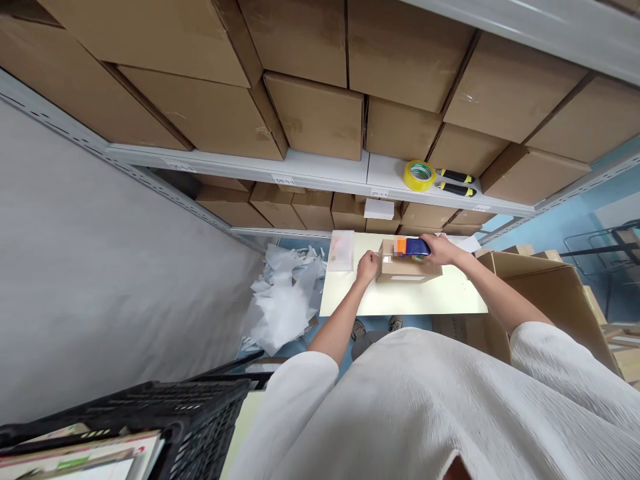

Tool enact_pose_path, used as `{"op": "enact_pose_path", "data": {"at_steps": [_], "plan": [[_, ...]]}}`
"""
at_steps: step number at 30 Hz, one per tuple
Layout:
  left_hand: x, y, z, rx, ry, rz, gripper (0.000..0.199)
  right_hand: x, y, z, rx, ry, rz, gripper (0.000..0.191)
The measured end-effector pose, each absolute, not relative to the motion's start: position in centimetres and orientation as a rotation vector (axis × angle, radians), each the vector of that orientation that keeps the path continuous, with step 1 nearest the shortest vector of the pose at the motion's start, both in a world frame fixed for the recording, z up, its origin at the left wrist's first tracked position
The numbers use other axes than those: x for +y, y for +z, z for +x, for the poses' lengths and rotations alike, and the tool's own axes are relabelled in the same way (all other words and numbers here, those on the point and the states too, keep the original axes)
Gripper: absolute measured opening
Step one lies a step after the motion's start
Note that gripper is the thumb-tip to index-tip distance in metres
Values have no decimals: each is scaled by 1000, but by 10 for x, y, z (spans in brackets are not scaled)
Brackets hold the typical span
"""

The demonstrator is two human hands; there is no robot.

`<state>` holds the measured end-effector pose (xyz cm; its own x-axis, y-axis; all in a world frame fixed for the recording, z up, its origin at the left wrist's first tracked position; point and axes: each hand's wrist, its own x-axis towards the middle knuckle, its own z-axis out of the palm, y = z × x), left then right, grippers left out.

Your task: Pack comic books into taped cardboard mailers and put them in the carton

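A small brown cardboard box (406,269) sits on the pale yellow tabletop (395,303). Above its top face my right hand (440,250) grips a blue and orange tape dispenser (417,247), held level over the box. Clear tape shows on the box's left part. At the box's left end is my left hand (367,265), its fingers curled closed against the box edge; whether they pinch a bit of tape cannot be made out. A flat stack of clear plastic-wrapped sheets (341,251) lies left of that hand.
Shelves full of cardboard boxes (315,113) stand ahead, with a yellow tape roll (420,175) and two utility knives (456,183) on the ledge. White paper scraps (285,300) heap up at left. A large open carton (540,287) stands right, a black crate (200,413) behind left.
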<state>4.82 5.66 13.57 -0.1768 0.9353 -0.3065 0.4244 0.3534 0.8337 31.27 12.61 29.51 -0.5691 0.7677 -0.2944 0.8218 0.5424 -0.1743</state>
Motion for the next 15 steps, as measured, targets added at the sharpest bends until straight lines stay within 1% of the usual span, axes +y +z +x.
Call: {"op": "enact_pose_path", "data": {"at_steps": [7,15], "plan": [[55,138,56,1832,620,1328,28,126,294,313,2607,-442,1342,46],[57,142,55,1824,588,1288,27,124,295,311,2615,-448,1361,48]]}}
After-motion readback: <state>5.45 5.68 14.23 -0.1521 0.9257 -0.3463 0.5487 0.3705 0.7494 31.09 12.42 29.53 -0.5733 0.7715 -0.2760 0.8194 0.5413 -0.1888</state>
